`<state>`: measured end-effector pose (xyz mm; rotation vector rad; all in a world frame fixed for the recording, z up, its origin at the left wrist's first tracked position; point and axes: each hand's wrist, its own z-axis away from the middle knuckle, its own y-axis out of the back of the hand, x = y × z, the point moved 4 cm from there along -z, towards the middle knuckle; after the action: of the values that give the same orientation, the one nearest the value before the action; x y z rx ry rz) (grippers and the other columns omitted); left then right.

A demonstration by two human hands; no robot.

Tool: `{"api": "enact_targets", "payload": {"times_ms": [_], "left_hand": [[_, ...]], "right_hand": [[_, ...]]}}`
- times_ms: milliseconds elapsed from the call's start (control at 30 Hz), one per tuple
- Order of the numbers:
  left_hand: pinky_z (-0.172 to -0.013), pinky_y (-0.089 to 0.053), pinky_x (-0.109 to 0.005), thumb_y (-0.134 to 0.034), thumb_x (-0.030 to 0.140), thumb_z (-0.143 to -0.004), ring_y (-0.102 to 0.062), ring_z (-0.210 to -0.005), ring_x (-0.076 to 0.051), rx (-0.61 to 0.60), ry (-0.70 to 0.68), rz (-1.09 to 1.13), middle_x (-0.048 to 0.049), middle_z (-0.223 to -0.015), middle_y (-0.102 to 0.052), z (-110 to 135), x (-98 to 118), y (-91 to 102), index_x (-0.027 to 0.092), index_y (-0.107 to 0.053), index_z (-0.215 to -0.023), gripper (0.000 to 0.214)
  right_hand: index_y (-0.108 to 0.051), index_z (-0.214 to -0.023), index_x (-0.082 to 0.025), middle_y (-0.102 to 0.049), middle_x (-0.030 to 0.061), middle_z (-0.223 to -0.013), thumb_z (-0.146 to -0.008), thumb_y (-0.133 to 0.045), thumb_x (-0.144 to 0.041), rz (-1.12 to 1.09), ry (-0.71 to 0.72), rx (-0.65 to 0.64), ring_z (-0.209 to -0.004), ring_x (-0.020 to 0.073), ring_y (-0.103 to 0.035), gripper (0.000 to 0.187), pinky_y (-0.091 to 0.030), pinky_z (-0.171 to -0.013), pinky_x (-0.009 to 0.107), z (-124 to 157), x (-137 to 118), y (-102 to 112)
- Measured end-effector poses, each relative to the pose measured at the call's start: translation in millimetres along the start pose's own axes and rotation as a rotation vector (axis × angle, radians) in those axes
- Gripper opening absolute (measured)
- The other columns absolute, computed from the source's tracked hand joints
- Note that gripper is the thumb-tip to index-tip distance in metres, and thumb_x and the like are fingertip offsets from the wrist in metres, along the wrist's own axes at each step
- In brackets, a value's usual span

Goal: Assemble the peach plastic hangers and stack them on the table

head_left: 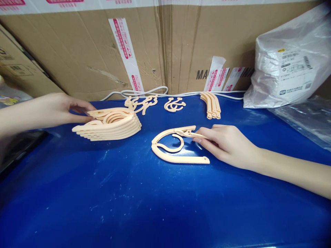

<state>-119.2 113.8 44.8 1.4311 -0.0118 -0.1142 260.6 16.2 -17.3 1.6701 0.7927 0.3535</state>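
On the left, a neat stack of cream plastic folding hangers [116, 129] is gripped at its back left end by my left hand [60, 108], thumb in front and fingers partly hidden behind. To its right, a single folding hanger [178, 159] lies on the blue table, its two arms folded towards the right and its curved hook between them. My right hand [224, 143] is closed on a slim cream piece at the hanger's upper arm, pinched between thumb and fingers. Whether that piece is joined to the arm I cannot tell.
Behind lie loose cream hooks [174, 105], a tangle of similar parts [142, 103] and several curved hanger arms [212, 105]. A white cable [144, 92] runs along the cardboard boxes [90, 51]. A white plastic parcel [292, 65] stands at back right.
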Motion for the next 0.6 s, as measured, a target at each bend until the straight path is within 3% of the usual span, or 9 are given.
{"api": "enact_targets", "payload": {"times_ms": [367, 600], "left_hand": [[-0.083, -0.042, -0.033, -0.030, 0.087, -0.049, -0.062, -0.086, -0.025, 0.040, 0.052, -0.055, 0.0002, -0.096, -0.069, -3, -3, -1.9, 0.014, -0.069, -0.101, 0.098], [-0.081, -0.041, -0.030, -0.035, 0.077, -0.058, -0.062, -0.086, -0.024, -0.018, 0.015, -0.030, 0.0005, -0.099, -0.071, 3, 7, -0.2, 0.014, -0.067, -0.105, 0.085]], "right_hand": [[-0.063, -0.098, -0.020, -0.062, 0.0018, -0.069, -0.102, -0.031, -0.036, 0.010, 0.004, -0.006, -0.059, 0.0161, -0.054, 0.036, -0.036, -0.058, 0.029, 0, 1, 0], [-0.062, -0.095, -0.020, -0.062, 0.0019, -0.068, -0.102, -0.032, -0.036, 0.002, -0.005, -0.014, -0.059, 0.0161, -0.054, 0.034, -0.037, -0.058, 0.029, 0, 0, 0]]}}
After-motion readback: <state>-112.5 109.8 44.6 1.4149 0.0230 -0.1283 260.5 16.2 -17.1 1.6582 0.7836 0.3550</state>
